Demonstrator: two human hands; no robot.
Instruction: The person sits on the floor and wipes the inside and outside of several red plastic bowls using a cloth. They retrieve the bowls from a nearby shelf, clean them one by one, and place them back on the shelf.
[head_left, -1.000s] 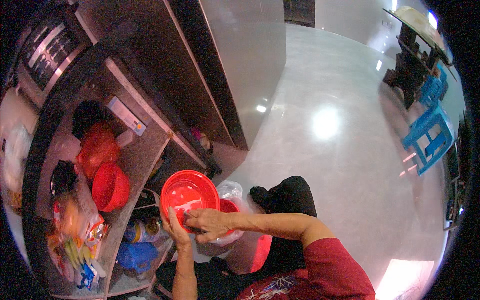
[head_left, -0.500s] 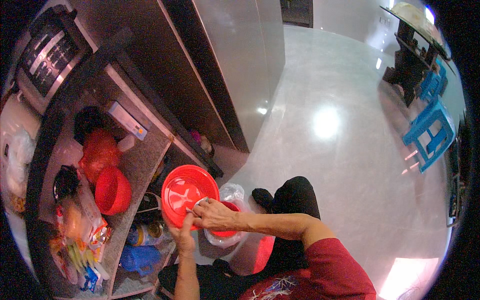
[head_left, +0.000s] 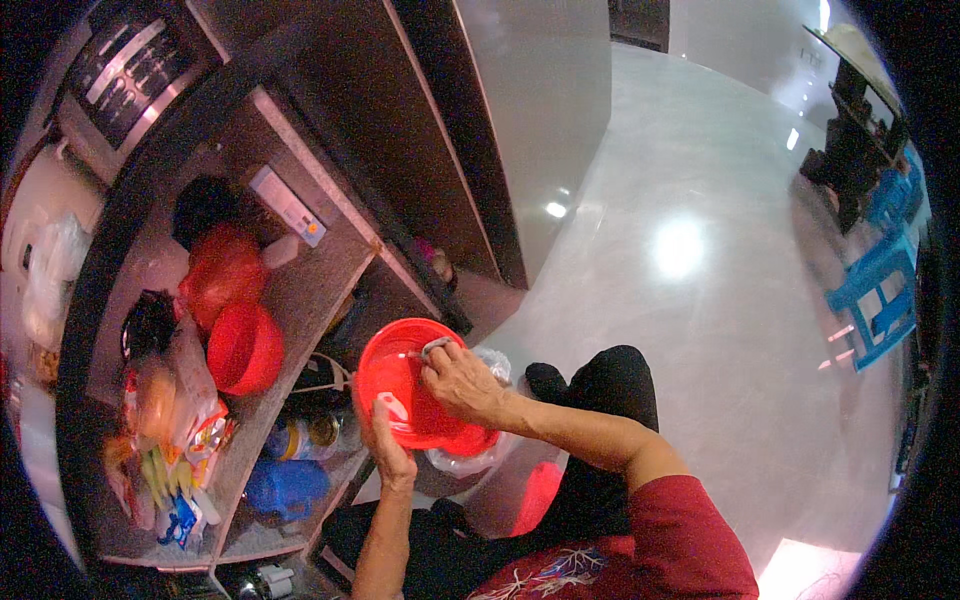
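Basin (head_left: pixel 400 375), red and round, is held at the centre of the view, before the seated or crouching person's body, with its open side turned up toward the camera. Its near left rim is gripped by the left hand (head_left: pixel 390 450), with the thumb laid over the edge and the other fingers mostly hidden behind the wall. A small pale wad (head_left: pixel 436 346), perhaps a cloth, is pinched in the bunched fingers of the right hand (head_left: pixel 465 385), which is placed over the inside of the basin near its far right rim; whether the wall is touched by the wad cannot be told for certain.

Below the basin, a second red container (head_left: pixel 476 440) is partly covered from view, and a clear plastic bag (head_left: pixel 463 461) is seen around its edge. To the left, a shelf (head_left: pixel 328 268) is filled with goods: a red bowl (head_left: pixel 246 350) is set tilted against a red bag (head_left: pixel 222 275), a white and blue box (head_left: pixel 289 207) is laid farther back, and bright packets (head_left: pixel 205 430) are heaped nearer. In the lower compartment a blue jug (head_left: pixel 287 489) is kept. At far right, a blue stool (head_left: pixel 858 285) is placed on the pale floor (head_left: pixel 600 300)
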